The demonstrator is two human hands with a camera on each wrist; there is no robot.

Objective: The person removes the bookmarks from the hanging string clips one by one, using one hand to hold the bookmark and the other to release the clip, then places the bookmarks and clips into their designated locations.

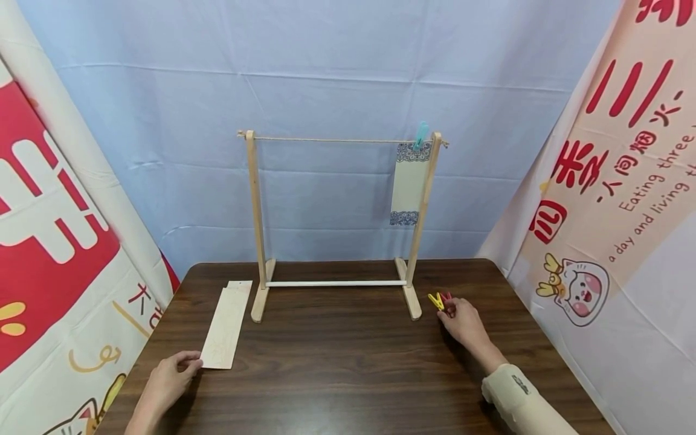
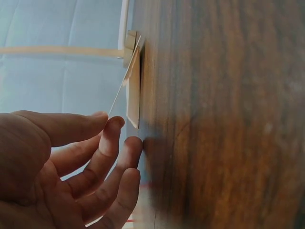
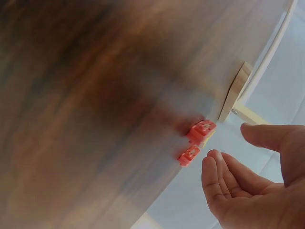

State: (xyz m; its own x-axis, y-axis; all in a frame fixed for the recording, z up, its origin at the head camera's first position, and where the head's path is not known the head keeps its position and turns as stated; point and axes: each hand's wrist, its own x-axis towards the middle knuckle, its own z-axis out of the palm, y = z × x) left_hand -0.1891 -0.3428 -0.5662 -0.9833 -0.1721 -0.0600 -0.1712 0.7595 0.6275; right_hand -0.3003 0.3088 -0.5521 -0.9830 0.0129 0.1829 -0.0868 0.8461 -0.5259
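At the table's left, my left hand (image 1: 170, 380) pinches the near edge of a pale paper card (image 1: 225, 329) between thumb and index finger. The left wrist view shows this thin card (image 2: 119, 93) edge-on, tilted up from more cards (image 2: 134, 98) lying beneath it. On the right, my right hand (image 1: 464, 323) is beside a yellow clothespin (image 1: 436, 301) and a red clothespin (image 1: 447, 296). In the right wrist view, two red clothespins (image 3: 189, 155) lie beyond my fingers, with a bit of yellow behind; thumb and fingers are apart, holding nothing.
A wooden stand (image 1: 254, 211) with a string (image 1: 326, 140) across its top stands at the table's back. A blue-patterned card (image 1: 409, 187) hangs at its right end from a light-blue clothespin (image 1: 421, 135). A white rod (image 1: 337, 283) joins the feet.
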